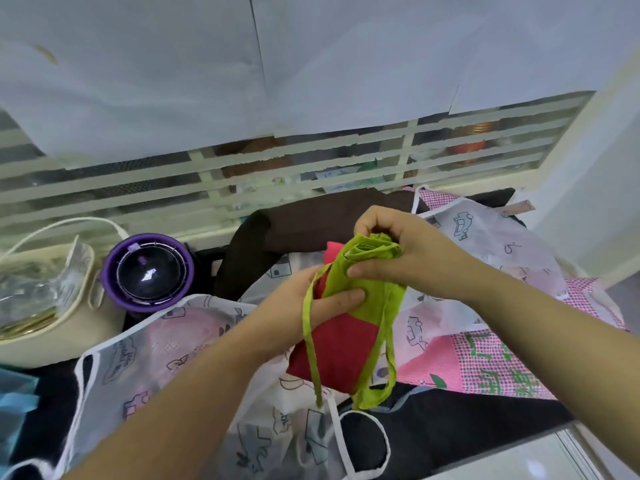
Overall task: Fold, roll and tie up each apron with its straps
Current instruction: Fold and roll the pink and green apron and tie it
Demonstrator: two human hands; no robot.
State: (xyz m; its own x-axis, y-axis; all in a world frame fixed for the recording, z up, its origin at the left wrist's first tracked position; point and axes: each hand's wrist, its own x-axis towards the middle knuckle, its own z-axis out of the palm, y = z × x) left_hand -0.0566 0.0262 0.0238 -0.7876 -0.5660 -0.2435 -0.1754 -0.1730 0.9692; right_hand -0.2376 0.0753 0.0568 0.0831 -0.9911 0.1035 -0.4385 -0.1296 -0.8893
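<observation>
Red-green apron (341, 348) held above other aprons (166, 341). Right hand (415, 261) grip clamped on rolled green end, left hand (298, 306) clamped on body. Hold roll tight, wrap straps (309, 341) snug before knotting.

White sheets (156, 74) cover the upper part of a slatted window (304, 183), leaving only its lower band of cream horizontal bars in view. Behind the glass, blurred orange and brown shapes show through. A cream frame post (585, 147) borders the window on the right and meets a pale wall (609, 220). Soft, even light falls on a dark tabletop (467, 424), beyond whose near right corner lies a glossy pale surface (512, 459).
</observation>
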